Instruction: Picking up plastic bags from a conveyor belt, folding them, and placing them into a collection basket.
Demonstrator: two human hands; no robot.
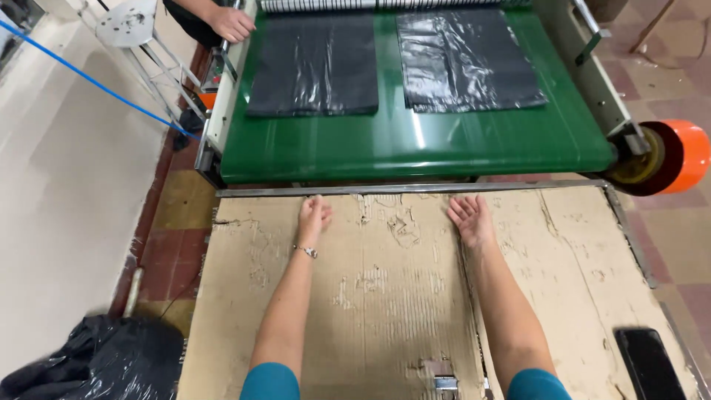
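Your left hand (pixel 313 217) fingers are curling in loosely, tips together, knuckles up, resting on the cardboard (pixel 385 296) near its far edge w/ nothing in them. A thin bracelet (pixel 306 251) is sitting at that wrist. Your right hand (pixel 469 217) fingers are lying flat & slightly apart, palm turned up, also gripping nothing, back of hand on the cardboard. Both forearms are stretching straight fwd, roughly parallel, teal sleeves at the elbows. Just past your fingertips the green belt (pixel 415 144) is carrying two black bags, left bag (pixel 314 65) & right bag (pixel 466 59), lying flat side by side, well apart from your hands. A co-worker's hand (pixel 231 24) is resting at the belt's far-left corner. An orange roll (pixel 678 154) is sitting at the belt's right end.
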